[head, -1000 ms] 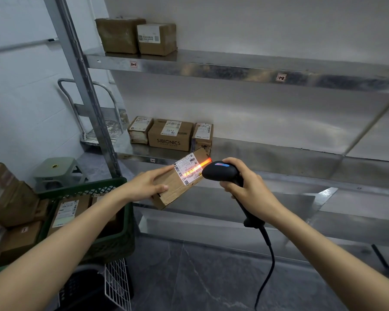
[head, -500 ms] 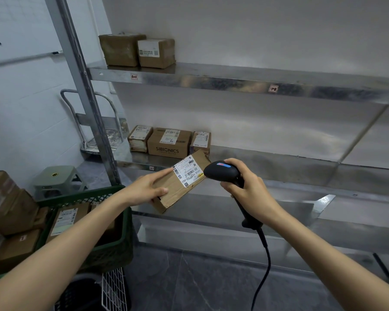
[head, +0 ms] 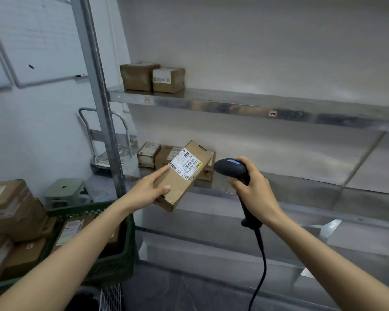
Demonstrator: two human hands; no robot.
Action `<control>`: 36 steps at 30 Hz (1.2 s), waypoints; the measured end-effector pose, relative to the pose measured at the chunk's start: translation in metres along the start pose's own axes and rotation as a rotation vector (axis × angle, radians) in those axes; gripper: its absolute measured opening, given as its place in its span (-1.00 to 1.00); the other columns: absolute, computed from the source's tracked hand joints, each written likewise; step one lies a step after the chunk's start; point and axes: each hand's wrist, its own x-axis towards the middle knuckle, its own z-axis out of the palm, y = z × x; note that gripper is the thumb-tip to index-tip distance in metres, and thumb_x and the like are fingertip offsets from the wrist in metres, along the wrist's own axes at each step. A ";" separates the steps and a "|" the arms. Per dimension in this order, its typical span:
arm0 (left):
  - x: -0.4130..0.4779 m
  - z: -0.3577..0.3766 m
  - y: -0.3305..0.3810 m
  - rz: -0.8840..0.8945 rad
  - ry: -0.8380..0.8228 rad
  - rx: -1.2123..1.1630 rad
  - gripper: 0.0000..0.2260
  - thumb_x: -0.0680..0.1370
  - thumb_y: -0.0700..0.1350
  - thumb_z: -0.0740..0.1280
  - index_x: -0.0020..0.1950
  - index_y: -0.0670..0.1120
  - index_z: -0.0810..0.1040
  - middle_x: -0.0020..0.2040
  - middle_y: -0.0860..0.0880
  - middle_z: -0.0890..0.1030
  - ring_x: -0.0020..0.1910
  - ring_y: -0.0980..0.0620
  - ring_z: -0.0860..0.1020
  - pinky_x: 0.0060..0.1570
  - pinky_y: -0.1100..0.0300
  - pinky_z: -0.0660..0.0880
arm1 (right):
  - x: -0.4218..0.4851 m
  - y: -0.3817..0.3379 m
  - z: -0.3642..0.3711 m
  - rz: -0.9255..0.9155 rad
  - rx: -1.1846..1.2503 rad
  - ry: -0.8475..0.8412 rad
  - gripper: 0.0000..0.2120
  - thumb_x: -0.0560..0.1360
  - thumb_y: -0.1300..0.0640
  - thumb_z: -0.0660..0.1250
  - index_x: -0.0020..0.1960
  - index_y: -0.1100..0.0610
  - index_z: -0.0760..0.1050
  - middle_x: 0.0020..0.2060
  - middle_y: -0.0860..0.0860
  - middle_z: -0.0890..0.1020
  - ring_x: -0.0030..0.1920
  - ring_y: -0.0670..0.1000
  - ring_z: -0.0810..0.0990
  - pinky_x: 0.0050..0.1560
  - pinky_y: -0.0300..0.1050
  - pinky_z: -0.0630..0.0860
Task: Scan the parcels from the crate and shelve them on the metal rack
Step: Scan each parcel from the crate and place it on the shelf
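Left hand [head: 147,189] grips parcel [head: 184,176] below rack [head: 234,104], right hand [head: 254,191] grips scanner [head: 230,168]; five shelved, crate [head: 112,261] still loaded.

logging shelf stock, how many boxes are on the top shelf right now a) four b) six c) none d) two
d: only a plain brown box and a box with a white label stand side by side at the left end of the top shelf.
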 end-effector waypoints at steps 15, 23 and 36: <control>0.065 -0.082 0.003 0.219 0.057 -0.180 -0.42 0.58 -0.08 0.33 0.53 0.17 0.17 0.37 0.12 0.37 0.34 0.01 0.41 0.31 -0.08 0.42 | 0.054 -0.021 0.078 0.071 -0.058 0.167 -0.66 0.51 0.21 0.34 0.20 -0.09 0.40 -0.15 -0.20 0.59 -0.19 -0.27 0.53 -0.23 -0.46 0.40; 0.103 -0.111 0.015 0.296 0.064 -0.345 -0.42 0.58 -0.09 0.31 0.52 0.20 0.14 0.41 0.07 0.38 0.32 -0.03 0.45 0.24 -0.11 0.48 | 0.069 -0.028 0.103 0.110 -0.126 0.241 -0.63 0.51 0.23 0.34 0.17 -0.16 0.38 -0.17 -0.17 0.58 -0.28 -0.24 0.53 -0.32 -0.43 0.41; 0.164 -0.112 0.069 0.295 0.108 -0.428 -0.41 0.60 -0.11 0.29 0.53 0.18 0.11 0.40 -0.01 0.41 0.26 -0.09 0.49 0.08 -0.11 0.58 | 0.107 -0.031 0.086 0.078 -0.106 0.238 -0.64 0.52 0.20 0.35 0.16 -0.19 0.37 -0.11 -0.21 0.59 -0.16 -0.24 0.54 -0.27 -0.43 0.42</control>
